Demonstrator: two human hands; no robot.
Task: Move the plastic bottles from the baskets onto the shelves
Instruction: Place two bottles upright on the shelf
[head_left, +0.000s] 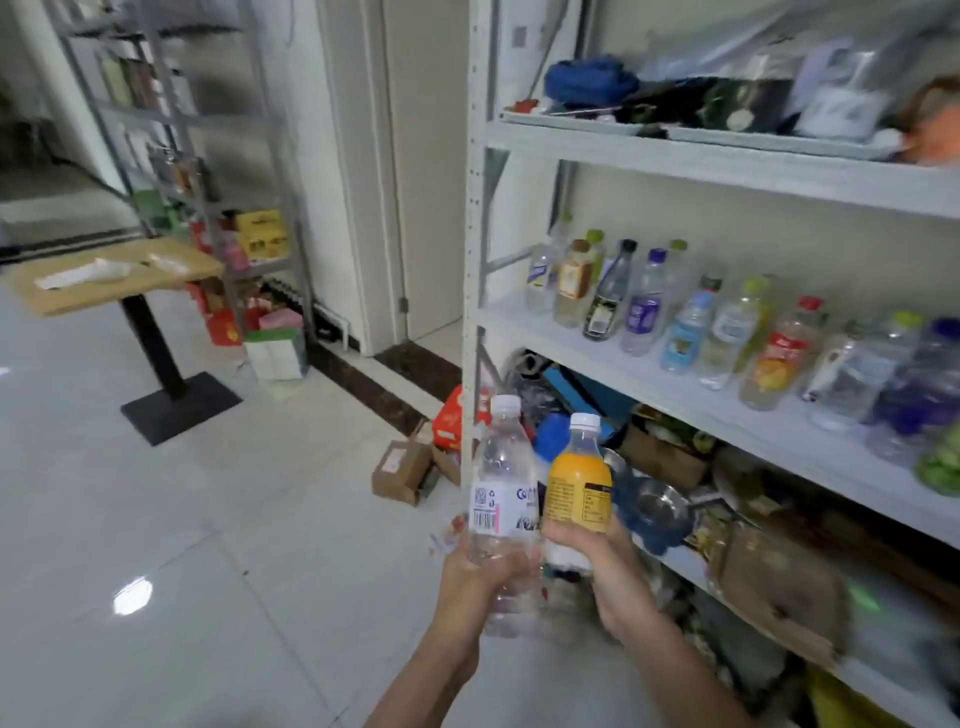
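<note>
Left hand: you've got it wrapped round the lower half of a clear plastic water bottle with a white cap and a barcode label. The bottle is upright, below and out in front of the left end of the white middle shelf board.

Right hand: it's gripping the base of a smaller plastic bottle with an orange-yellow label and a white cap. That one is upright too, also below the middle shelf, right beside the clear one. Can't tell if the two are touching.

Done so far: a long row of mixed plastic bottles already stands along the middle shelf, so I'd guess you're a fair way in.

Left to do: these two aren't on the middle shelf yet, so that's at least two to go.

Baskets: not in view, so no idea how many bottles are waiting.

Room: the front left of the middle shelf looks bare, probably the easiest landing spot.
</note>
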